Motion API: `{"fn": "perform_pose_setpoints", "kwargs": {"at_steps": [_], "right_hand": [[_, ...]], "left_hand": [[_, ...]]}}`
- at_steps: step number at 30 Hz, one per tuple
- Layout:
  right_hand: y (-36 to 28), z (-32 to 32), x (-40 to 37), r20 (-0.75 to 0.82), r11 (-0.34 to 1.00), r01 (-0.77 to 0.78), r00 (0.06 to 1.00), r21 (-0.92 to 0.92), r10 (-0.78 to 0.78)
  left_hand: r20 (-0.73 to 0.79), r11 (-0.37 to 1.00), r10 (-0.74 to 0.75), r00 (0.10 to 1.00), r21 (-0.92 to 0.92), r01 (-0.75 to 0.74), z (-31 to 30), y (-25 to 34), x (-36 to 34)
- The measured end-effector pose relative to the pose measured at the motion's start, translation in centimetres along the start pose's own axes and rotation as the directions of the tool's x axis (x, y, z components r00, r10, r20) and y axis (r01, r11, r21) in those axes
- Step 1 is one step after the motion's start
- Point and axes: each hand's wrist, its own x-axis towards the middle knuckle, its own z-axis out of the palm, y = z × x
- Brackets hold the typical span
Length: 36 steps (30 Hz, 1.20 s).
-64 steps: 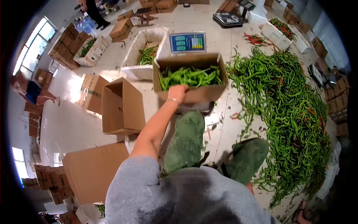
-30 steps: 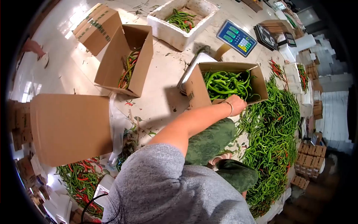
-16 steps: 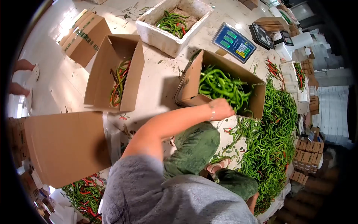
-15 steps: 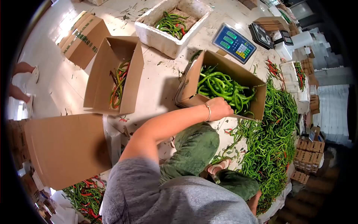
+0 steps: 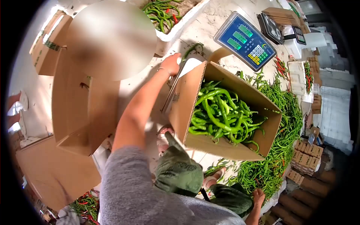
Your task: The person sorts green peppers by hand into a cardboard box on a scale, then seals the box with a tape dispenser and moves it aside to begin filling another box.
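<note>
My left hand [image 5: 171,64], with a bracelet at its wrist, is at the edge of the metal scale platform, left of the cardboard box [image 5: 221,149] of green peppers [image 5: 225,112]. Its fingers look curled; what they hold, if anything, is hidden. Just beyond it a single curved green pepper [image 5: 193,49] lies by the platform. My right hand [image 5: 258,197] is low at the right beside my knee, fingers curled in, contents hidden. The box stands tilted in view on the scale, whose blue display [image 5: 245,41] is behind it.
A large heap of green peppers [image 5: 287,127] lies right of the box. Left are an open cardboard box [image 5: 71,105], a brown carton [image 5: 56,168] and a blurred round patch. A white foam box [image 5: 183,28] with peppers stands at the top. Stacked cartons [image 5: 307,153] are far right.
My left hand has moved off the near rim of the pepper box, up and left to the platform edge. The view has shifted, and my right hand now shows by the knee.
</note>
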Motion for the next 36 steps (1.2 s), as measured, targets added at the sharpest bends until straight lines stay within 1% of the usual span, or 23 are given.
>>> {"fn": "perform_pose_setpoints", "kwargs": {"at_steps": [2,3,6,7,8,12,13,15,16,18,19,20,21,22,23,24,25,26,28,30,32,34,36], "right_hand": [[-0.4,-0.3,0.2,-0.078,0.952,-0.084,0.995,-0.295,0.063],[-1.3,-0.3,-0.2,-0.08,0.983,-0.138,0.988,-0.124,0.129],[-1.2,0.0,-0.5,-0.097,0.967,-0.256,0.962,0.011,0.255],[-1.5,0.1,-0.5,-0.107,0.933,-0.351,0.934,-0.081,0.342],[-1.1,0.0,-0.5,-0.065,0.922,-0.386,0.921,-0.011,0.385],[0.0,0.1,-1.3,-0.014,0.949,-0.298,0.954,0.098,0.301],[0.7,-0.1,-1.4,0.009,0.961,-0.269,0.963,0.066,0.269],[-0.3,0.1,-1.4,0.005,0.96,-0.273,0.962,0.057,0.273],[-1.2,0.1,-1.6,-0.017,0.965,-0.261,0.965,0.005,0.261],[-0.3,0.0,-1.6,-0.008,0.987,-0.154,0.988,-0.041,0.154],[0.2,-0.1,-1.9,-0.011,0.991,-0.118,0.993,-0.063,0.117],[-0.5,-0.1,-2.2,-0.012,0.993,-0.082,0.997,-0.084,0.081],[-1.5,0.2,-2.4,-0.019,0.994,-0.108,0.994,0.012,0.108],[-1.5,-0.1,-2.3,0.001,0.993,-0.094,0.996,-0.071,0.094],[-1.2,0.1,-2.1,-0.02,0.993,-0.117,0.993,-0.004,0.117],[-0.8,0.2,-2.2,-0.039,0.988,-0.14,0.989,0.063,0.143],[-0.2,0.0,-2.1,-0.011,0.988,-0.141,0.99,0.064,0.142],[-1.3,0.0,-2.4,-0.014,0.992,-0.123,0.992,0.027,0.123],[-2.2,0.1,-2.9,-0.005,0.993,-0.114,0.993,0.043,0.114],[-1.9,0.3,-3.2,0.025,0.993,-0.089,0.996,0.083,0.087],[0.0,0.7,-3.2,-0.03,0.998,0.002,1.0,0.064,0.0],[-2.1,0.3,-4.1,0.027,0.956,-0.094,0.996,0.279,0.091],[-4.1,0.1,-4.8,-0.053,0.972,-0.058,0.996,0.228,0.072]], "left_hand": [[0.032,0.998,-0.042,0.999,0.052,0.041,3.9,-3.0,3.8],[0.145,0.985,-0.102,0.984,0.153,0.08,4.3,-2.7,4.6],[0.345,0.887,-0.19,0.919,0.461,0.01,6.9,-3.7,7.2],[0.366,0.863,-0.21,0.907,0.506,-0.004,7.1,-3.1,7.5],[0.383,0.835,-0.232,0.894,0.549,-0.019,6.2,-1.4,7.1],[0.45,0.697,-0.264,0.853,0.7,-0.154,7.2,-2.3,8.0],[0.388,0.702,-0.201,0.9,0.698,-0.144,7.4,-2.6,7.7],[0.318,0.733,-0.257,0.913,0.679,-0.03,7.5,-3.5,7.7],[0.251,0.751,-0.3,0.92,0.657,0.066,7.4,-4.1,7.3],[0.055,0.809,-0.243,0.968,0.563,0.171,5.3,-3.3,5.3],[-0.014,0.898,-0.169,0.986,0.409,0.16,5.0,-5.6,4.7],[-0.016,0.889,0.156,0.988,0.438,-0.133,5.1,-10.7,4.7],[-0.168,0.953,0.162,0.972,0.282,-0.11,3.5,-8.5,1.8],[-0.32,0.985,0.164,0.933,0.107,-0.137,1.7,-6.0,-1.2],[-0.46,0.977,0.163,0.873,-0.048,-0.208,-0.2,-3.4,-4.2],[-0.501,0.944,0.222,0.837,-0.104,-0.313,-1.8,-2.8,-6.5],[-0.567,0.965,0.127,0.814,-0.119,-0.234,-3.9,0.0,-9.2],[-0.591,0.975,-0.033,0.806,-0.197,-0.105,-6.0,2.9,-11.7],[-0.635,0.842,-0.234,0.736,-0.511,-0.173,-9.1,4.8,-15.2],[-0.694,0.785,-0.289,0.659,-0.566,-0.252,-12.5,8.5,-17.8],[-0.656,0.657,-0.297,0.694,-0.668,-0.35,-14.9,13.1,-19.8],[-0.639,0.585,-0.192,0.745,-0.684,-0.436,-16.2,16.8,-21.2],[-0.611,0.512,-0.095,0.786,-0.707,-0.488,-16.5,20.7,-22.4]]}}
